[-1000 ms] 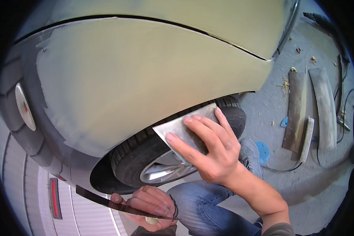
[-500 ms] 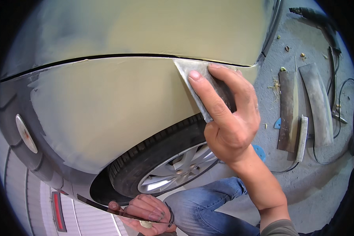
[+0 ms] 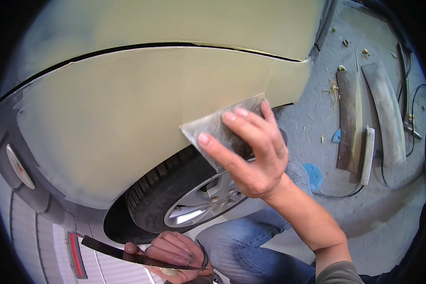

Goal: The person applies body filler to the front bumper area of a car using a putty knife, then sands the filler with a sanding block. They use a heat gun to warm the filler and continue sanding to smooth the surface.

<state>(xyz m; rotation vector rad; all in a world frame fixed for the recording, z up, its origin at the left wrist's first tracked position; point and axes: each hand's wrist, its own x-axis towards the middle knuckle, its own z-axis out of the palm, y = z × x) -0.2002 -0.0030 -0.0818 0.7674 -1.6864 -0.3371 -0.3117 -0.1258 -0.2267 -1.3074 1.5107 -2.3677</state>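
Two hands, apart: the right hand (image 3: 236, 125) clasps a flat grey spreader (image 3: 212, 127) near centre, its top edge on or just off the car fender (image 3: 123, 109); the left hand (image 3: 173, 248), towards six o'clock, grips a thin dark plate (image 3: 104, 247). A low blade angle and even pressure should flatten the ridge (image 3: 270, 75) near one o'clock. The fender, centre to ten o'clock, looks smooth, pale yellow, greyer-edged towards eight.

spreader (image 3: 217, 130) over lower edge of car panel (image 3: 104, 128), wheel (image 3: 149, 199) below, disc (image 3: 313, 178) right of shoe (image 3: 296, 174), two strips (image 3: 349, 120) side by side on floor (image 3: 326, 232) at right
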